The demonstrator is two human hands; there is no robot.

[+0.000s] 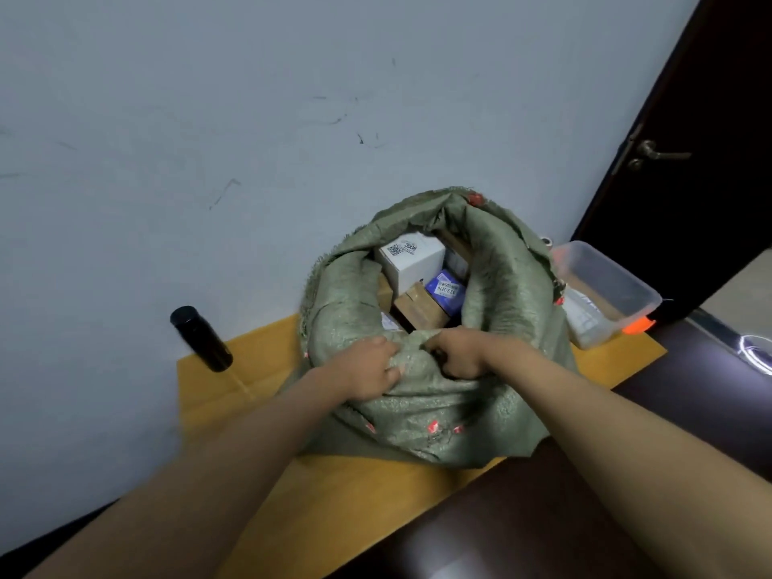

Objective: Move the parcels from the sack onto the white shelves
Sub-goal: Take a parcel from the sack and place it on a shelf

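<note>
- A pale, scuffed wall [250, 119] backed a flattened sheet of yellow-brown cardboard [234, 394] spread over a dark floor [585, 495].
- A green woven sack [417, 411] stood on the cardboard, its mouth rolled down and open.
- Parcels lay inside: a white box [411, 261], a blue packet [447, 291] and a brown carton [420, 309].
- The left hand [369, 367] clutched the near rim, fingers curled into the fabric.
- The right hand [457, 355] gripped the same rim just beside it.
- A black bottle [200, 338] stood left of the sack by the wall.
- A clear plastic tub [605, 286] sat to the right, near a dark door [689, 160].
</note>
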